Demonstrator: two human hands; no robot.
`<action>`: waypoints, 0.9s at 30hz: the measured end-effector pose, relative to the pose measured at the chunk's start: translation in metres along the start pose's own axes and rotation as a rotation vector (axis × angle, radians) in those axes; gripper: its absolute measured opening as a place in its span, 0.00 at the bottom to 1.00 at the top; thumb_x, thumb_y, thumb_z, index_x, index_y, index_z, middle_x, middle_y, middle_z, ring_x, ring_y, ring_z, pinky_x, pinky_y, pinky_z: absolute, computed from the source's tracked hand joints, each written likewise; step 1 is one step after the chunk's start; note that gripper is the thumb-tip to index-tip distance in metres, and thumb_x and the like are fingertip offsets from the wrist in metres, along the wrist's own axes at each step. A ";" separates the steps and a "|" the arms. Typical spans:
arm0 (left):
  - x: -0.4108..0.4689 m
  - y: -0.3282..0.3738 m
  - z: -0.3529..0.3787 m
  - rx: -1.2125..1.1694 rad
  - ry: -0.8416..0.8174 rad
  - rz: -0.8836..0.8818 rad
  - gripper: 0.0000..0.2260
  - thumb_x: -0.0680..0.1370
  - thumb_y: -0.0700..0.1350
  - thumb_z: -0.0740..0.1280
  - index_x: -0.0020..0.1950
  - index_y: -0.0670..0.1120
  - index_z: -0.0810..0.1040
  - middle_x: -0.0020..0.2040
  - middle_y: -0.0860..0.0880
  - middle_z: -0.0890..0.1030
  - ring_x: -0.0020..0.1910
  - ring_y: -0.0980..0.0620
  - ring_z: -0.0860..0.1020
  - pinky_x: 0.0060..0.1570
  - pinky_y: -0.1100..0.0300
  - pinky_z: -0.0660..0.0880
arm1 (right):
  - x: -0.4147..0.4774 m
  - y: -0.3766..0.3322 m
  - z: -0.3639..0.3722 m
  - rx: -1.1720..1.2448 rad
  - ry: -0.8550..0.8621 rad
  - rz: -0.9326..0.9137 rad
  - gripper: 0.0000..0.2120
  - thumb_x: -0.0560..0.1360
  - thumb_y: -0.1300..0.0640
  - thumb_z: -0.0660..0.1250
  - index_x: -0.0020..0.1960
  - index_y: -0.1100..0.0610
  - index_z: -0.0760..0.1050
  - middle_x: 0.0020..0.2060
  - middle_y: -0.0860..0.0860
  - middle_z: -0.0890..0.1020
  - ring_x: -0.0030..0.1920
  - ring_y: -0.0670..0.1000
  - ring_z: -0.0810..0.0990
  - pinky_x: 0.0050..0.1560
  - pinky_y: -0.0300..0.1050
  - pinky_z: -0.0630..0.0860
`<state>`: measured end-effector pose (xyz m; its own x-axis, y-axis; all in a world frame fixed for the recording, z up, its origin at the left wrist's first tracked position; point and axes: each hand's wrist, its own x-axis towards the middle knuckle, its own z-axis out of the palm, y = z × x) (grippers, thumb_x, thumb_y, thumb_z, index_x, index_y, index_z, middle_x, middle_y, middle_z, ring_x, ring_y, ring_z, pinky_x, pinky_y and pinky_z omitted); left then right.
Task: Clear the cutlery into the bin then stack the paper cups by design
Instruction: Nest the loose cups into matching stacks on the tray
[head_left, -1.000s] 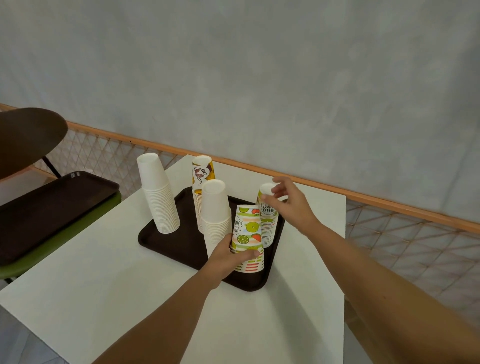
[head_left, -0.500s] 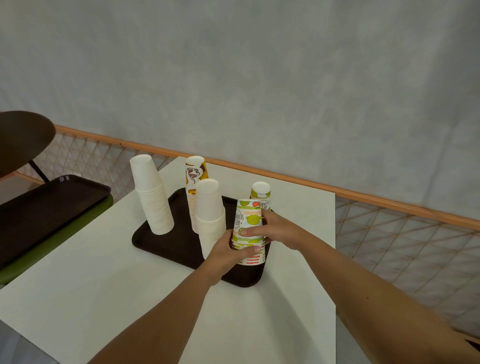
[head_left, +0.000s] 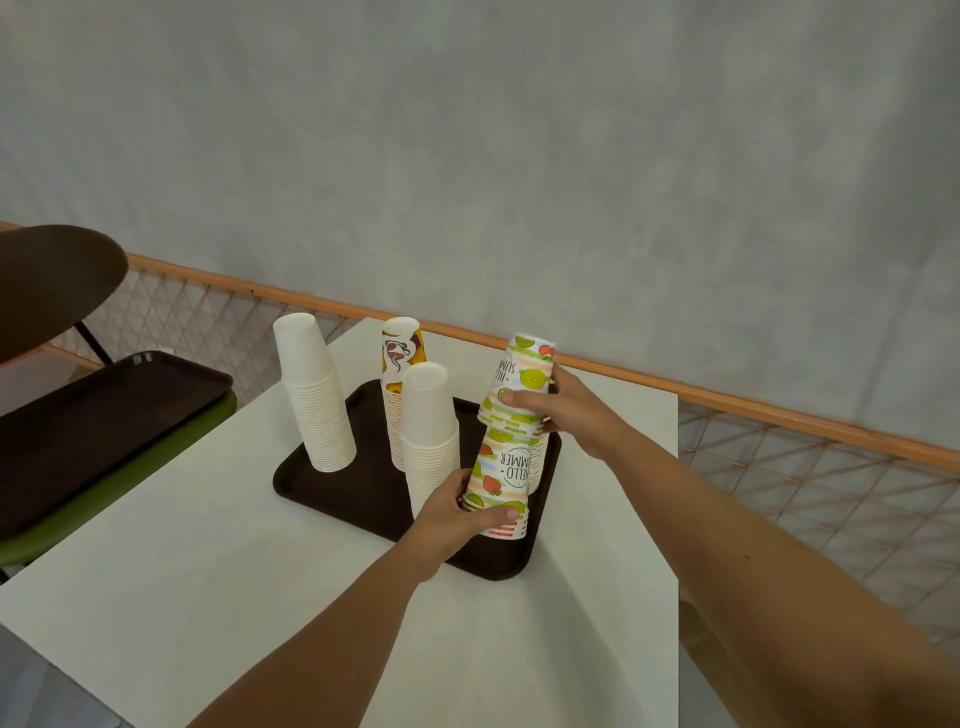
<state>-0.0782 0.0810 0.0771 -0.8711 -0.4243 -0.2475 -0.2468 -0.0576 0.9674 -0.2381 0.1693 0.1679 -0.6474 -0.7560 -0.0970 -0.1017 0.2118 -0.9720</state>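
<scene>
Fruit cups stand upside down as a stack at the near right of the tray. The left hand reaches in from below, forearm stretched over the table, fingers curled around the stack's base, thumb across its front. The right hand comes from the right, fingers closed on an upper stack of the same print, tilted and sitting over the lower one's top. 2 white stacks and 1 yellow stack stand to the left.
</scene>
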 end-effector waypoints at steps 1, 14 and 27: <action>0.000 0.000 -0.001 -0.001 0.004 -0.003 0.27 0.69 0.44 0.75 0.65 0.50 0.69 0.59 0.51 0.79 0.58 0.53 0.77 0.57 0.59 0.74 | 0.003 -0.005 -0.003 0.031 0.035 -0.021 0.23 0.69 0.54 0.74 0.61 0.53 0.72 0.53 0.49 0.82 0.53 0.50 0.81 0.52 0.47 0.78; 0.003 -0.001 -0.005 -0.066 0.051 -0.016 0.23 0.70 0.43 0.74 0.62 0.51 0.71 0.57 0.52 0.80 0.56 0.55 0.78 0.48 0.66 0.75 | 0.037 -0.008 -0.018 0.053 0.350 -0.176 0.29 0.67 0.60 0.76 0.64 0.57 0.66 0.57 0.53 0.78 0.54 0.52 0.78 0.54 0.48 0.77; 0.012 0.000 -0.004 -0.084 0.066 -0.025 0.25 0.70 0.45 0.74 0.65 0.49 0.71 0.59 0.51 0.80 0.59 0.52 0.78 0.59 0.57 0.74 | 0.040 0.028 -0.009 -0.193 0.226 -0.032 0.30 0.70 0.54 0.74 0.67 0.55 0.63 0.60 0.55 0.75 0.53 0.51 0.74 0.52 0.45 0.73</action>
<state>-0.0871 0.0717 0.0742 -0.8345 -0.4801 -0.2703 -0.2295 -0.1431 0.9627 -0.2739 0.1505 0.1390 -0.7910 -0.6118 0.0044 -0.2529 0.3205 -0.9129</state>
